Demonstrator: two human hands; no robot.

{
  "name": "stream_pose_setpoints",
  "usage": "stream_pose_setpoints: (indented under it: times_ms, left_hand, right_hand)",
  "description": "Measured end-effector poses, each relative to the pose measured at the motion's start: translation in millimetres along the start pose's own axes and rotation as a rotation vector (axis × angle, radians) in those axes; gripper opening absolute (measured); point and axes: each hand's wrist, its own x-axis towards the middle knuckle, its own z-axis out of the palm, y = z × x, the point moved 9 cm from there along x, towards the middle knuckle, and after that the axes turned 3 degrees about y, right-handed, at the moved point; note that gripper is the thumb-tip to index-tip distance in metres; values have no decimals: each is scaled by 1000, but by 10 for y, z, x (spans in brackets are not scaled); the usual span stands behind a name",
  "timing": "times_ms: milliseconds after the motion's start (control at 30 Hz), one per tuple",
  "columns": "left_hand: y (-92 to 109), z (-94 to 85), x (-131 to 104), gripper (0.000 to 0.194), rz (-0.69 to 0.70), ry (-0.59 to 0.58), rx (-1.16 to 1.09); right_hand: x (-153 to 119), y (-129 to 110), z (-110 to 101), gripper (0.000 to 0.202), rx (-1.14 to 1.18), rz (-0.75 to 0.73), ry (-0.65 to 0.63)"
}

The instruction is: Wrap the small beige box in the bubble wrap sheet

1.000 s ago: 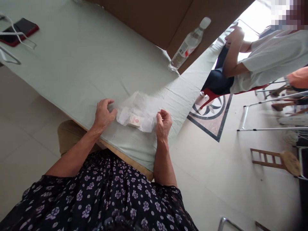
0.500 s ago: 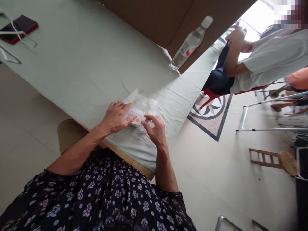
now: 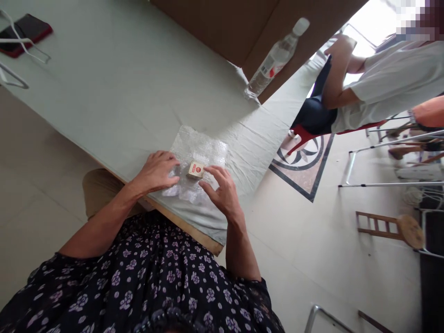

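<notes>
A small cream-coloured box (image 3: 195,170) with a red mark on top sits on a spread sheet of clear bubble wrap (image 3: 189,141), close to the table's front edge. My left hand (image 3: 157,170) is over the sheet's left edge, fingers apart and curved; a bit of wrap shows between thumb and fingers, but I see no grip on it. To the box's right, my right hand (image 3: 222,187) has its thumb and fingers parted. Its fingertips are beside the box, and whether they touch it I cannot tell.
A clear plastic bottle (image 3: 274,60) stands against a large brown cardboard box (image 3: 222,27). White hangers (image 3: 15,44) overlap a red-edged phone (image 3: 29,32) at the table's far left. A seated person in a white shirt (image 3: 398,83) is at the right. A wooden stool (image 3: 411,231) lies beyond.
The bubble wrap has been opened out flat, and the small box shows on it. My left hand has moved left, away from the middle; my right hand has shifted slightly.
</notes>
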Motion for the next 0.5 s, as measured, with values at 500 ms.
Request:
stream_pose_setpoints:
  times_ms: [500]
  left_hand:
    - [143,50,-248,50,4,-144,138]
  right_hand:
    - [-269,1216,-880,55,-358,351,508]
